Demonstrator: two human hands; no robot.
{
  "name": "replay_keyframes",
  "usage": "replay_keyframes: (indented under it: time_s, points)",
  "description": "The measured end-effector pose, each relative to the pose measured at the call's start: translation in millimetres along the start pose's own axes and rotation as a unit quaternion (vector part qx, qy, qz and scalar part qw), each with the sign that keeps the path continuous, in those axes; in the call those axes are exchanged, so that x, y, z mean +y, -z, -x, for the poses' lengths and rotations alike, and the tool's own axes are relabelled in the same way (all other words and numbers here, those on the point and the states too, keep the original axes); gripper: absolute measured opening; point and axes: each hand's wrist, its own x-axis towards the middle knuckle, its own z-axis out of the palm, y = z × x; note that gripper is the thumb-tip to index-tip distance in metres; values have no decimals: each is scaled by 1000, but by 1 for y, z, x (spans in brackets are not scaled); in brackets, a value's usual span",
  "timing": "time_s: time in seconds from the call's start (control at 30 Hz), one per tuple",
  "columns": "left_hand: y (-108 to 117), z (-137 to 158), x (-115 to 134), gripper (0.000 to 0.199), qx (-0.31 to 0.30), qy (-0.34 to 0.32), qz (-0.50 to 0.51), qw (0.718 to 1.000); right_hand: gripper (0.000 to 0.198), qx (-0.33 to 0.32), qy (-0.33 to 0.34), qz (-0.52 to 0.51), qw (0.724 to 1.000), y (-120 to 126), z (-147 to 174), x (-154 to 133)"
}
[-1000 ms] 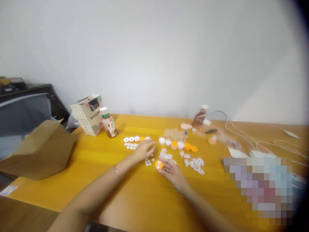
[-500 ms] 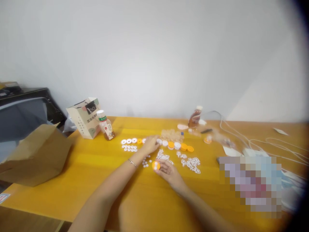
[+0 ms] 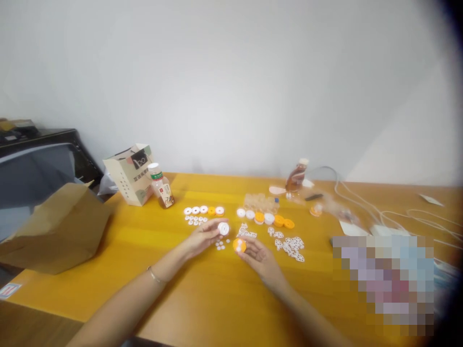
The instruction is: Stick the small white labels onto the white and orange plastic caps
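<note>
Head cam, only view: L hand, ctr of frame, grips white disc betw. thumb and fingers, disc raised toward cam, slot or mark on its face too small to read. R hand, just right of and below ctr, pinches orange disc at its right edge; white insert visible on the disc's face. Discs near each other, not touching. L wrist bears thin bracelet. Above L hand: row of discs, 4 white, 1 orange, w/ small white rings just below. Above R hand: second row, white and orange caps, approx. 6 pcs, w/ translucent pieces behind. Loose small white dots lie beside L fingertips; white cut-out pieces in piles right of ctr. Left of ctr: capped bottle next to carton bag; brown paper bag at far left. Upper right of ctr: amber bottle; cables farther right. Lower right pixelated, contents n/a. All items noted here on yellow-brown table, exc. hands, held discs, bracelet; brown bag support unclear.
</note>
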Motion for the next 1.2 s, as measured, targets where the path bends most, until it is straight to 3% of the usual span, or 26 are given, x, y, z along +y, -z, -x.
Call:
replay_keyframes:
  time_s: [0.13, 0.33, 0.43, 0.57, 0.8, 1.0, 1.2]
  points:
    - [-7, 5, 0, 43, -18, -5, -9, 1000, 39, 15, 0, 1, 1000, 2, -2, 5]
    - [-13, 6, 3, 41, 11, -32, -133, 991, 39, 32, 6, 6, 999, 4, -4, 12]
    - [-17, 8, 6, 37, -2, -32, -146, 989, 39, 25, 5, 10, 1000, 3, -5, 13]
    - [-20, 8, 4, 35, -10, -22, -110, 994, 39, 24, 4, 9, 1000, 3, -4, 12]
    - [-22, 6, -5, 39, 32, 10, -11, 999, 39, 14, -7, 11, 1000, 2, -4, 12]
    - [-23, 6, -9, 26, 46, 25, 102, 993, 37, 8, 1, 8, 1000, 2, -4, 12]
    - [-22, 8, -8, 26, 14, 15, 104, 994, 37, -3, 8, 8, 1000, 2, -3, 11]
